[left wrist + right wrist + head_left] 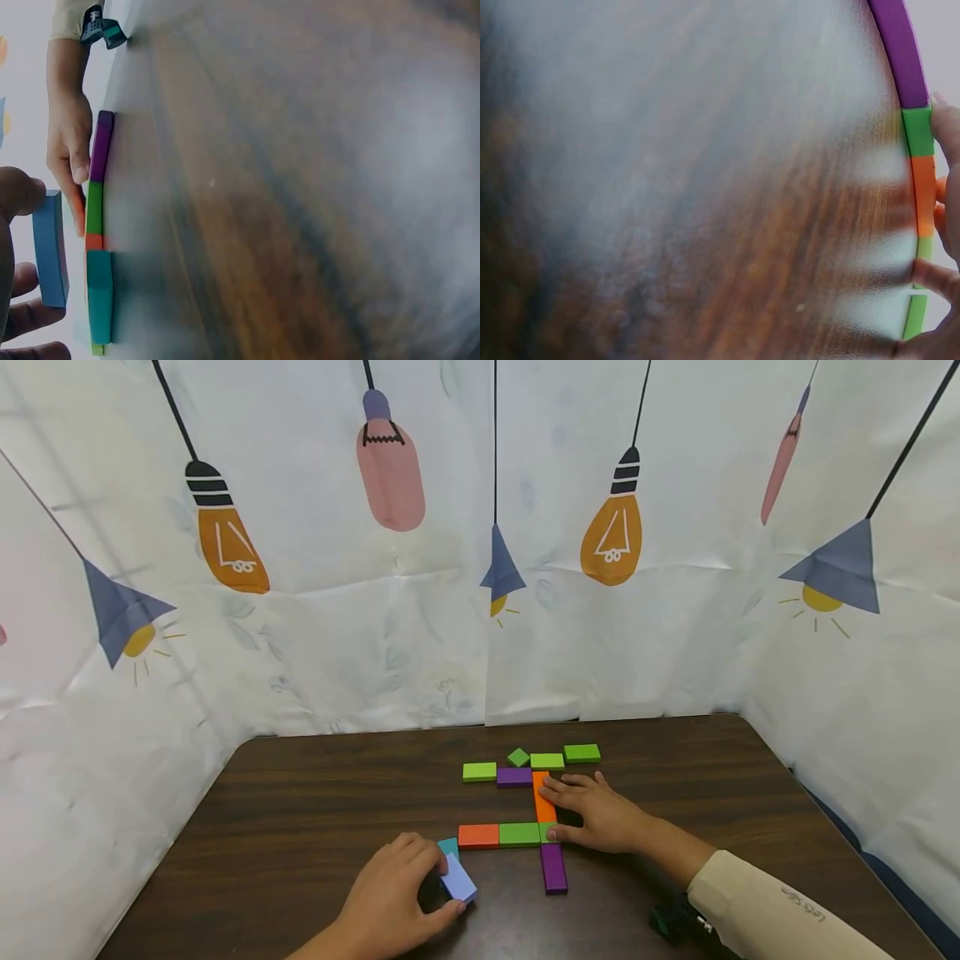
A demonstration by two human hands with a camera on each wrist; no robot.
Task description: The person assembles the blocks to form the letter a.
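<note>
My left hand (393, 893) pinches a light blue rectangular block (460, 880) between thumb and fingers. In the left wrist view that block (49, 247) is raised above the table, near a teal block (100, 296). The teal one lies by the left end of a row with a red-orange block (478, 837) and a green block (519, 835). My right hand (600, 817) rests with extended fingers over the right side of the layout, fingertips at a long orange block (543, 806) and thumb at a small green block (546, 832). A purple block (553, 869) extends toward me below it.
Beyond the orange block lie another purple block (514, 777), light green blocks (479, 772) (547, 762), a green block (582, 753) and a small turned green one (518, 757). A patterned cloth (450, 652) hangs behind the dark wooden table (315, 810).
</note>
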